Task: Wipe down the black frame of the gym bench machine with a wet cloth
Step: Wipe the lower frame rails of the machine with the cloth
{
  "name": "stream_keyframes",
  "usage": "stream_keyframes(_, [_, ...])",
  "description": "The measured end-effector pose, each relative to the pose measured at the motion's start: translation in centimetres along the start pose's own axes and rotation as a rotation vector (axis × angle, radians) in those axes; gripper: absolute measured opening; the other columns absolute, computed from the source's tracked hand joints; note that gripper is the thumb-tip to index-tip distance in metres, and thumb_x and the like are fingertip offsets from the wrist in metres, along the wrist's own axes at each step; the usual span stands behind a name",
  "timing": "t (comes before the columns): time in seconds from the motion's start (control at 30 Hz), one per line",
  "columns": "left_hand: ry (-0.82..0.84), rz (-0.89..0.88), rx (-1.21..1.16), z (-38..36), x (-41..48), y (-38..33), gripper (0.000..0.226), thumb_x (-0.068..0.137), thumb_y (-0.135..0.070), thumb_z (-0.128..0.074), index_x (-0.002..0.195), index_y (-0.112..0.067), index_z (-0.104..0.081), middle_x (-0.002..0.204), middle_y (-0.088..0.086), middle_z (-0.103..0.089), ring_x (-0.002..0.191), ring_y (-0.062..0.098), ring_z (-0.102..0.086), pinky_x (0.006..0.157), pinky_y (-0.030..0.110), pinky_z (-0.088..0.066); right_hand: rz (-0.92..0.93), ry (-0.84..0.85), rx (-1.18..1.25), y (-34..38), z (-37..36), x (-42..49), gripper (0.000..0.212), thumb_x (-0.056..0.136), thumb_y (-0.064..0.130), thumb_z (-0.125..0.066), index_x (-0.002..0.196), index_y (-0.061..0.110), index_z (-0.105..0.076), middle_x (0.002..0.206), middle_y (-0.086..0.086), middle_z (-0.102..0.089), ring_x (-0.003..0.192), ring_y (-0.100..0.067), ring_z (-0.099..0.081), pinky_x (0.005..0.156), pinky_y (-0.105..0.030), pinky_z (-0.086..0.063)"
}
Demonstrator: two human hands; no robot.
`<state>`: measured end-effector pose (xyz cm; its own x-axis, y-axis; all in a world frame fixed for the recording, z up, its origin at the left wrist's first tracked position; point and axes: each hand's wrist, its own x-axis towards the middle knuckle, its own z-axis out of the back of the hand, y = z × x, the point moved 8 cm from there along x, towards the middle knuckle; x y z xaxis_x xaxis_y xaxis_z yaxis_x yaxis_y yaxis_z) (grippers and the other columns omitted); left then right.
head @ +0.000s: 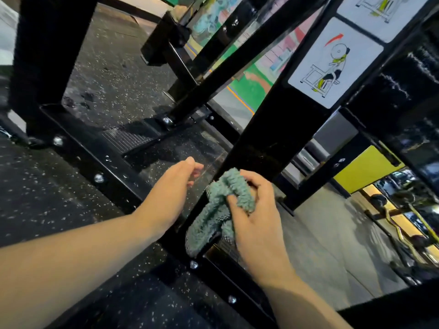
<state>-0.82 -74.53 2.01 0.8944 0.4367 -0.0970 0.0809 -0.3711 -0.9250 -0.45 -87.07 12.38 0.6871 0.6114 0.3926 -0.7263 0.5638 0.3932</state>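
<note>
A glossy black upright post (268,141) of the gym machine frame slants from the lower middle to the upper right. My right hand (251,210) grips a bunched teal cloth (213,214) and holds it against the post's lower part, just above the base. My left hand (173,188) hovers to the left of the post with loosely curled fingers and holds nothing. The cloth hangs down over the post's foot and hides it.
A black base rail (95,162) with silver bolts runs diagonally across the speckled rubber floor (47,210). White exercise-diagram stickers (332,65) sit higher on the post. More black frame bars stand at top left and right. A yellow wall and barbells lie at the far right.
</note>
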Motion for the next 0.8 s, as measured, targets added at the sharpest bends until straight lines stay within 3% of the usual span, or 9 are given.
stream_keyframes(0.1, [0.004, 0.046, 0.014, 0.5, 0.1, 0.4, 0.040, 0.101, -0.043, -0.024, 0.102, -0.030, -0.062, 0.118, -0.011, -0.056, 0.104, 0.009, -0.052, 0.107, 0.041, -0.034, -0.222, -0.119, 0.328, -1.0, 3.3, 0.9, 0.020, 0.082, 0.040, -0.066, 0.099, 0.044, -0.055, 0.100, 0.023, -0.065, 0.093, -0.005, -0.065, 0.083, -0.029, -0.054])
stream_keyframes(0.17, [0.013, 0.066, -0.004, 0.3, 0.3, -0.2, 0.039, 0.100, -0.044, -0.024, 0.100, -0.034, -0.062, 0.114, -0.013, -0.056, 0.107, 0.012, -0.052, 0.109, 0.045, -0.032, -0.155, -0.290, 0.351, 0.3, 6.9, 2.3, 0.025, 0.078, 0.038, -0.070, 0.100, 0.041, -0.057, 0.103, 0.009, -0.067, 0.097, -0.011, -0.066, 0.085, -0.043, -0.055])
stream_keyframes(0.27, [0.057, 0.031, -0.049, -0.9, 0.9, -2.2, 0.039, 0.100, -0.043, -0.022, 0.095, -0.037, -0.060, 0.108, -0.016, -0.054, 0.113, 0.014, -0.049, 0.111, 0.045, -0.029, 0.248, -0.634, 0.130, 5.2, 12.7, 3.8, 0.036, 0.084, 0.005, -0.065, 0.105, 0.030, -0.051, 0.105, 0.005, -0.058, 0.098, -0.002, -0.059, 0.089, -0.026, -0.050])
stream_keyframes(0.33, [0.069, -0.001, -0.105, -2.0, 1.3, -3.7, 0.039, 0.101, -0.041, -0.021, 0.096, -0.034, -0.059, 0.109, -0.011, -0.054, 0.110, 0.014, -0.049, 0.112, 0.043, -0.027, 0.529, -0.708, -0.034, 7.4, 13.2, 4.6, 0.028, 0.087, -0.006, -0.059, 0.109, 0.011, -0.057, 0.112, -0.012, -0.057, 0.108, -0.022, -0.057, 0.097, -0.035, -0.045])
stream_keyframes(0.43, [0.097, -0.040, -0.180, -3.7, 1.6, -5.1, 0.041, 0.100, -0.041, -0.023, 0.102, -0.029, -0.062, 0.118, 0.001, -0.057, 0.111, 0.019, -0.052, 0.110, 0.039, -0.031, 0.726, -0.481, -0.497, 6.7, 7.6, 6.2, 0.023, 0.093, 0.002, -0.051, 0.109, -0.001, -0.067, 0.128, -0.023, -0.055, 0.126, -0.037, -0.042, 0.114, -0.046, -0.025])
stream_keyframes(0.53, [0.137, -0.056, -0.282, -4.8, 1.5, -5.4, 0.039, 0.099, -0.040, -0.028, 0.100, -0.025, -0.064, 0.106, -0.002, -0.065, 0.095, 0.009, -0.058, 0.085, 0.016, -0.045, 0.693, -0.207, -0.848, 3.8, 2.6, 6.2, 0.054, 0.081, 0.028, -0.057, 0.130, 0.007, -0.058, 0.146, -0.012, -0.041, 0.139, -0.030, -0.028, 0.118, -0.041, -0.004])
stream_keyframes(0.63, [0.181, -0.027, -0.278, -4.7, 1.9, -3.9, 0.047, 0.082, -0.059, -0.039, 0.109, -0.030, -0.064, 0.113, -0.011, -0.065, 0.105, 0.000, -0.057, 0.099, 0.021, -0.041, 0.670, -0.030, -1.042, 1.7, -0.6, 4.7, 0.071, 0.085, 0.050, -0.049, 0.142, 0.010, -0.044, 0.154, -0.009, -0.025, 0.144, -0.028, -0.017, 0.118, -0.045, 0.000])
stream_keyframes(0.73, [0.220, 0.016, -0.263, -4.6, 2.0, -2.7, 0.044, 0.091, -0.057, -0.030, 0.101, -0.034, -0.065, 0.110, -0.014, -0.067, 0.098, -0.007, -0.060, 0.092, 0.021, -0.043, 0.824, 0.135, -1.138, 0.2, -2.8, 2.8, 0.055, 0.089, 0.026, -0.038, 0.141, 0.012, -0.046, 0.152, -0.008, -0.033, 0.143, -0.026, -0.020, 0.119, -0.044, 0.000])
stream_keyframes(0.8, [0.211, 0.012, -0.230, -4.2, 2.4, -2.2, 0.045, 0.097, -0.051, -0.021, 0.101, -0.037, -0.064, 0.115, -0.013, -0.065, 0.108, -0.001, -0.057, 0.099, 0.026, -0.040, 0.834, 0.025, -1.131, 1.2, -1.0, 3.6, 0.056, 0.085, 0.017, -0.040, 0.141, 0.015, -0.048, 0.151, -0.005, -0.033, 0.144, -0.026, -0.019, 0.119, -0.042, 0.003])
